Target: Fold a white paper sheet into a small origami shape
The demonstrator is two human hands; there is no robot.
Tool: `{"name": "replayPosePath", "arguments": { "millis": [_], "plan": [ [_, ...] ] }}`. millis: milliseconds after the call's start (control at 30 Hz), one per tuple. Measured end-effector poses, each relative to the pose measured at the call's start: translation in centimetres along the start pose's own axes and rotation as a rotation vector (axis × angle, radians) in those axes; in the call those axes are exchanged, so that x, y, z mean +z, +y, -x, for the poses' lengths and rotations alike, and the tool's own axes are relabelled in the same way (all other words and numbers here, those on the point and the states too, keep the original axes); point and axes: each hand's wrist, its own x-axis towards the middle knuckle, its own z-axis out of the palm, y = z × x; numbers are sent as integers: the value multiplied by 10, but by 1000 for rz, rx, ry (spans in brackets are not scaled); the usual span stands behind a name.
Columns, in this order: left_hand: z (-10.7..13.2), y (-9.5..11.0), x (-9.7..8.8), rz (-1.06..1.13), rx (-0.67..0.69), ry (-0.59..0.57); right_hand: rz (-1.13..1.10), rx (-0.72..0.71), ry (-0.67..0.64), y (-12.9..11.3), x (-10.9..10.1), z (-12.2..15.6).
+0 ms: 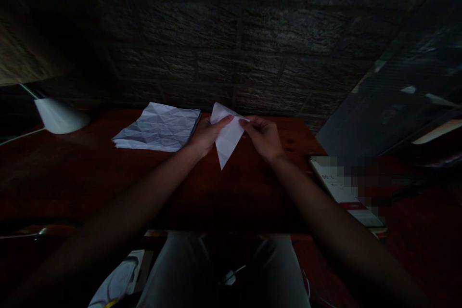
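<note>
Toward the far edge of the table (pixel 79 168), left hand (pixel 208 135) and right hand (pixel 265 137) pinch a folded paper (pixel 226 143) between them, its long axis running far to near.

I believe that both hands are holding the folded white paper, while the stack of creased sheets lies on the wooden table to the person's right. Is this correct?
Not quite: the head view shows the stack of creased sheets to the person's left. The left hand and right hand do hold the folded white paper, and the stack does lie on the wooden table.
</note>
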Motion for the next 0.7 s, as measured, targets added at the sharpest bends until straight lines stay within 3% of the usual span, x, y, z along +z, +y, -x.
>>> {"name": "replayPosePath", "arguments": {
  "millis": [267,533,700],
  "plan": [
    [-2,0,-3,-37,75,42,9,-9,-53,-2,3,2],
    [-3,1,-3,-108,157,70,-33,129,-46,-19,4,5],
    [-2,1,-2,-158,181,70,-2,113,-76,-17,4,5]
  ]
}}
